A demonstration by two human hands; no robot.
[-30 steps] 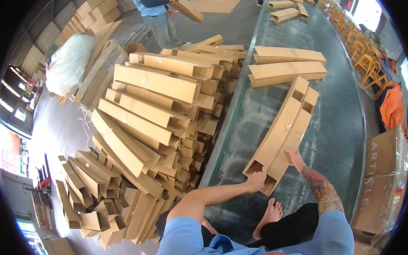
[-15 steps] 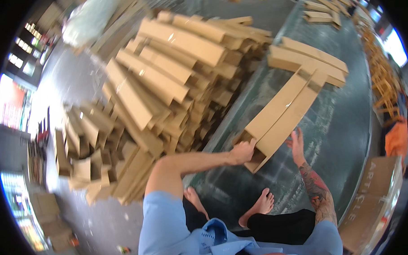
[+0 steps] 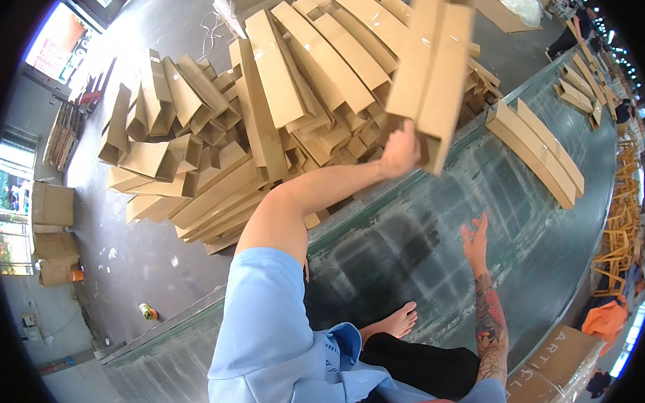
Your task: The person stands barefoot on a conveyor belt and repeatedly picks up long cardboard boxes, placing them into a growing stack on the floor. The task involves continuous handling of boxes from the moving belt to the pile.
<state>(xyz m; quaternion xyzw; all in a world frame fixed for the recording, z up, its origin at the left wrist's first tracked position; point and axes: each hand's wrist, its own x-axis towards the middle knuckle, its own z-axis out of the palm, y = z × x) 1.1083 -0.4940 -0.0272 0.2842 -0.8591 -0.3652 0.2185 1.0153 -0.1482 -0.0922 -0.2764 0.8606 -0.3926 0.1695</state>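
My left hand is closed round the near end of a long brown cardboard box. The box has a lengthwise seam and a strip of clear tape, and its near end gapes. It is raised off the green surface, over the right side of a big heap of similar long boxes. Over the green surface, my right hand is held with fingers spread and nothing in it. Farther right, two more long boxes lie side by side on that surface.
My bare foot stands on the green surface. More long boxes lie at its far end, near another person. Wooden frames are stacked along the right, and a large carton stands at lower right.
My left hand has lifted the long box off the green surface and swung it left and away toward the heap. My right hand is now apart from it. The view has turned.
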